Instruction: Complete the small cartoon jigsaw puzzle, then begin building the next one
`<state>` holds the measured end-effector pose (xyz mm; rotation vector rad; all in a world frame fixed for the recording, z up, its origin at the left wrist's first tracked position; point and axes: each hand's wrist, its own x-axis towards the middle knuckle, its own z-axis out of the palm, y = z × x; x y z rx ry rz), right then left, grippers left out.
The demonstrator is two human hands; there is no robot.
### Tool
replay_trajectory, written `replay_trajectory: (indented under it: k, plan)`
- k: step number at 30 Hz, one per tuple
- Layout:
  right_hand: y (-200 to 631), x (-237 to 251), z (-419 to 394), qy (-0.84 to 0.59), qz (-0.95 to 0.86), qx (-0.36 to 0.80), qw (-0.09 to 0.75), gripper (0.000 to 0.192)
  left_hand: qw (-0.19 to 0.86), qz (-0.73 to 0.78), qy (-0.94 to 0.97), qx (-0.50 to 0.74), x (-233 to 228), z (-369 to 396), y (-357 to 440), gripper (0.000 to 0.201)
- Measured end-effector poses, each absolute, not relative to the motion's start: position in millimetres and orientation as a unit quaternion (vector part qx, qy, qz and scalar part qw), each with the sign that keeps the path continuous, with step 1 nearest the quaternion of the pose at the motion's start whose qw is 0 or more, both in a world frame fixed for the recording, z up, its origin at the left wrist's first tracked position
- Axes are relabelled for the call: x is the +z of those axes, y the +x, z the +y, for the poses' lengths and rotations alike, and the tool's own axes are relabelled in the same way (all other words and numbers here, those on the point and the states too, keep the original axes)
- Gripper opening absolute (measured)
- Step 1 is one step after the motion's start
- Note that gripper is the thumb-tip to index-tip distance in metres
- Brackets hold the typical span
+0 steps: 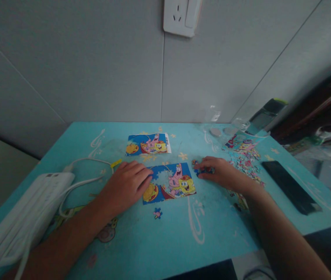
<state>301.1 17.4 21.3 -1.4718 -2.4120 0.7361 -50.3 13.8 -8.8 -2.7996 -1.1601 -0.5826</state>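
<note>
A partly assembled jigsaw puzzle (pixel 183 186) lies on the blue tabletop, with a gap in its upper middle. It shows a yellow square cartoon figure, a pink one and a burger. My left hand (pixel 130 182) rests palm down along its left edge, fingers stretched out flat and touching that side. To the right of the puzzle, my right hand (pixel 219 172) reaches over a few loose puzzle pieces (pixel 197 171), thumb and fingers apart around them. Some of those pieces are partly hidden under the fingers. One single puzzle piece (pixel 157 213) lies just below the puzzle.
A matching picture card (pixel 147 144) lies behind the puzzle. Many loose pieces (pixel 248 165) are heaped at right, near clear plastic containers (pixel 241 124) and a dark flat bar (pixel 290 186). A white power strip (pixel 28 217) with cables sits at left. The wall bears a socket (pixel 179 17).
</note>
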Motion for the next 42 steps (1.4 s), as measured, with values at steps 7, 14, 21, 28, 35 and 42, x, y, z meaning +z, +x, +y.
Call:
replay_trajectory:
  k: [7,14,21,28,35,42]
  plan:
    - [300,24,16,-0.530,-0.796,0.269,0.113,0.023,0.024,-0.383,-0.905,-0.184,-9,13,-49,0.019]
    - [299,21,18,-0.518,-0.802,0.275,0.114,0.024,0.029,-0.377,-0.908,-0.180,-8,12,-47,0.020]
    - [299,17,18,-0.540,-0.789,0.271,0.113,0.024,0.024,-0.376,-0.908,-0.183,-9,12,-47,0.019]
    - [300,13,19,-0.549,-0.783,0.268,0.113,0.021,0.017,-0.373,-0.911,-0.178,-8,11,-46,0.021]
    - [300,14,18,-0.544,-0.783,0.275,0.122,0.025,0.013,-0.370,-0.913,-0.169,-7,10,-45,0.021]
    - [303,20,17,-0.529,-0.782,0.302,0.131,0.028,0.012,-0.365,-0.913,-0.180,-8,11,-46,0.019]
